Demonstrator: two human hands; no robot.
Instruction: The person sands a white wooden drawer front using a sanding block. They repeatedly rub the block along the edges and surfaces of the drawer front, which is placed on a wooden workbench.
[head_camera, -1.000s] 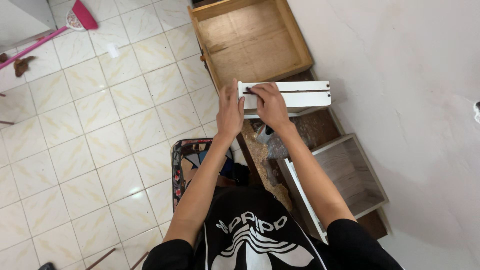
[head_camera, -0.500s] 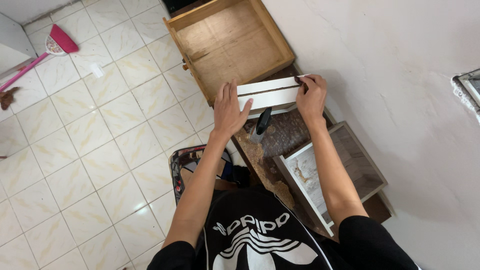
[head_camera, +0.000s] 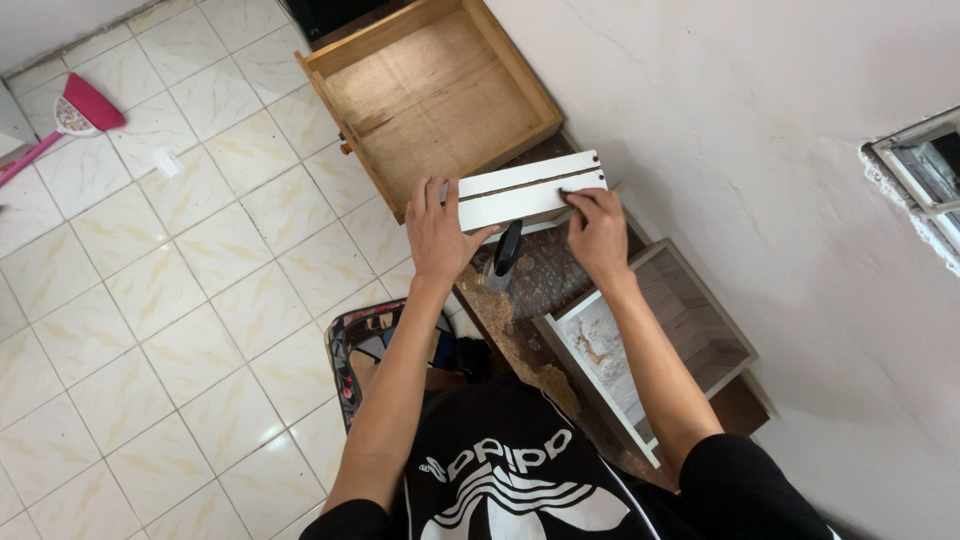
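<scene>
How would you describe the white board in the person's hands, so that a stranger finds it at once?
Start at the open wooden drawer by the wall. Just below it, the left hand and right hand hold a white panel. Unlike the brown and grey drawers nearby, it is flat, with one dark groove along it.

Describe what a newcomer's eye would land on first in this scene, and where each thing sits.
First, the white grooved panel at centre, held at its ends by the left hand and right hand. Beyond it an empty wooden drawer lies on the tiled floor. A white drawer box sits lower right, near the wall.
</scene>
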